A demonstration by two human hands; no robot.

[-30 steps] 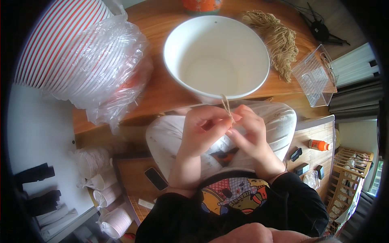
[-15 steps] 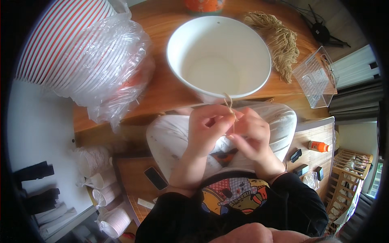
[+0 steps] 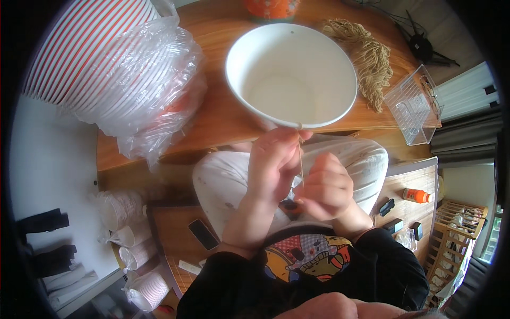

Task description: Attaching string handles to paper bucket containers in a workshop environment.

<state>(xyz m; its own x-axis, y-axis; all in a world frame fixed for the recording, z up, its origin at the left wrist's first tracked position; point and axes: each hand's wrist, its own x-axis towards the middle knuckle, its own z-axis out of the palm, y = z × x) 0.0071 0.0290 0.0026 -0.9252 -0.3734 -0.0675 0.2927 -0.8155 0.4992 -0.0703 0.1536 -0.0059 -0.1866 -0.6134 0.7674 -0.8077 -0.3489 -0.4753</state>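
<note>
A tan string (image 3: 302, 162) runs in a straight line between my two hands. Its upper end shows as a small loop or knot at the near rim of a white bucket (image 3: 244, 94); whether it passes through the rim I cannot tell. My left hand (image 3: 272, 162) pinches the string right by that rim, fingertips up. Lower and to the right, my right hand (image 3: 328, 183) is closed in a loose fist, thumb and finger gripping the string's lower part. The bucket stands open on the wooden table with a small hole in its far wall.
A bundle of tan strings (image 3: 366, 61) lies right of the bucket. Nested red-rimmed buckets (image 3: 90, 50) in clear plastic fill the left. An orange patterned container (image 3: 272, 8) sits behind. A clear rack (image 3: 411, 106) stands right; a phone (image 3: 203, 234) lies beside my leg.
My right hand has drawn away from my left, down toward my body, and the string between them is now stretched straight. My left hand has stayed close to the bucket's rim.
</note>
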